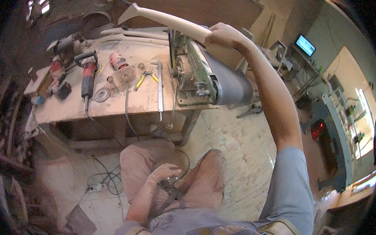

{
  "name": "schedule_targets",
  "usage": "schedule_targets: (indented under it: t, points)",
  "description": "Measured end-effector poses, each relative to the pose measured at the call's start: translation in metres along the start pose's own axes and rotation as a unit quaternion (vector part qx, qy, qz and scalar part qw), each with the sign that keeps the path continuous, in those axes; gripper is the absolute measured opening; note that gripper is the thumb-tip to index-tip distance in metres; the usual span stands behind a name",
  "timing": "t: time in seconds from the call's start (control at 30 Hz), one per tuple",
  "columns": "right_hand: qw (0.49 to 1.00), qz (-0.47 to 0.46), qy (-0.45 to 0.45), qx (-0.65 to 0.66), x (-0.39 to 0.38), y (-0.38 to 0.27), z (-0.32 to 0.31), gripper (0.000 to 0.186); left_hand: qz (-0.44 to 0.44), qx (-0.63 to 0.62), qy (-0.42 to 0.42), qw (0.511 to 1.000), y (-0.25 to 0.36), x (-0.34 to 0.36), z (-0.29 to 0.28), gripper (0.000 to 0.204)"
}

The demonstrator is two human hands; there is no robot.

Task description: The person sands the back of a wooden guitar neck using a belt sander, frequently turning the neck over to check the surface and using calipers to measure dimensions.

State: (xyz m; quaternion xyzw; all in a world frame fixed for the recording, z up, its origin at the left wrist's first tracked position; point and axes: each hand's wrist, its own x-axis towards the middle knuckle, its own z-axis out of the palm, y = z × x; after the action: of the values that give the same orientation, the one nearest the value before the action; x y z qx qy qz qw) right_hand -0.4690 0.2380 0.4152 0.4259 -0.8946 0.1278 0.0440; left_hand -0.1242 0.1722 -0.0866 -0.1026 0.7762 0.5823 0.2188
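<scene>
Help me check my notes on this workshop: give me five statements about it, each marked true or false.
1. The right hand grips one end of a pale wooden piece. True.
2. Both hands are on the wooden piece. False: the left hand is apart from it, above the lap.
3. The pliers lie to the left of the caliper on the workbench. True.
4. The belt sander is at the workbench's left end. False: it is at the right end.
5. The screen in the background on the right is dark. False: it is lit.
</scene>
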Motion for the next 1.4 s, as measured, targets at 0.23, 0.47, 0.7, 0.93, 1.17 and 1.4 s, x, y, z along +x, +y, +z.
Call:
schedule_targets:
  t: [0.23,0.47,0.7,0.93,1.17,1.4]
  points:
    - [0.999,0.02,-0.025,0.017,-0.007,0.018,-0.003,0.048,-0.001,0.027,0.02,0.999,0.023,-0.004,0.004,0.071]
    - [0.999,0.021,-0.018,-0.022,-0.002,0.018,-0.004,0.046,-0.002,0.03,0.0,1.0,0.001,0.01,0.009,0.077]
    - [0.998,0.048,-0.029,-0.005,-0.005,0.01,-0.006,0.043,0.023,0.043,-0.021,0.999,0.007,0.01,0.006,0.078]
    - [0.999,0.031,-0.034,0.015,-0.001,0.003,-0.004,0.043,0.031,0.047,-0.003,0.998,0.003,0.006,0.007,0.078]
    - [0.998,0.006,-0.032,0.051,0.0,0.022,-0.001,0.043,-0.006,0.026,-0.041,0.999,0.021,-0.002,0.001,0.08]
    - [0.999,-0.007,-0.011,0.046,0.002,0.01,0.003,0.043,0.005,0.042,-0.014,0.999,0.0,0.007,0.006,0.073]
